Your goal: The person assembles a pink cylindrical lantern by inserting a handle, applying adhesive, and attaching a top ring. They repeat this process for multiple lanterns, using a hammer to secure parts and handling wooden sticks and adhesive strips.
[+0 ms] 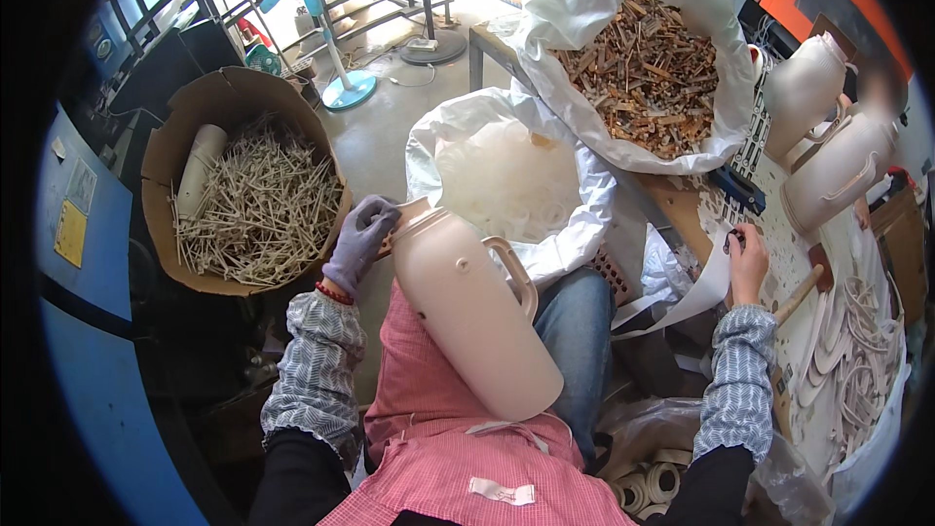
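Note:
A beige plastic jug (467,312) with a side handle lies slanted across my lap, its mouth toward the upper left. My left hand (360,245), in a pale purple glove, is closed at the jug's rim, its fingertips partly hidden. A sliver of something brown shows just below those fingers. Bare and away from the jug, my right hand (748,263) is by the edge of the workbench (779,205) on the right. Its fingers are closed on a small dark object (729,241), too small to name.
A cardboard box (161,180) of thin beige plastic sprues stands left. Ahead is a white sack (424,151) of translucent pieces; beyond it, another sack (545,10) holds brown scraps. Two jugs (842,170), a hammer (813,282) and beige strips (842,360) lie right, near another person.

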A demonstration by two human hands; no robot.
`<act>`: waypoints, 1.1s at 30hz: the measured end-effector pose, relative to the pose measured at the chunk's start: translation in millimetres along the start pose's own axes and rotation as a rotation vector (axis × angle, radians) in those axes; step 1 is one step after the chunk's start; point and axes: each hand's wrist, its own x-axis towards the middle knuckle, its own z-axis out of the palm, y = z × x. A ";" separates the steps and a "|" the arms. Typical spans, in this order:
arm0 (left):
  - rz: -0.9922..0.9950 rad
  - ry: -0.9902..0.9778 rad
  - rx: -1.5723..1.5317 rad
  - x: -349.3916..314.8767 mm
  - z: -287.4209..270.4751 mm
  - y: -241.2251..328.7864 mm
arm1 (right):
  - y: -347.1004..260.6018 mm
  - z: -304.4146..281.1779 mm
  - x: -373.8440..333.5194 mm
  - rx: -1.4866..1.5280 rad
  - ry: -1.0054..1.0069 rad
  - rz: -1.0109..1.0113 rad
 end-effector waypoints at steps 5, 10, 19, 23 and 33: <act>0.191 -0.163 1.343 22.0 12.2 100.4 | 4.9 1.0 1.2 0.012 0.011 -0.011; 0.162 -0.883 0.931 43.9 109.2 105.9 | 0.7 -3.5 14.7 -0.204 -0.198 -0.008; 0.319 -0.895 1.237 12.6 78.3 56.9 | -145.8 32.7 96.0 0.170 -0.169 -0.307; 0.052 -0.413 0.726 -27.7 13.4 51.1 | -144.5 76.9 126.1 0.016 -0.131 -0.264; -0.090 -0.705 0.621 -51.8 46.0 73.6 | -197.5 32.1 80.0 0.803 -0.322 -0.138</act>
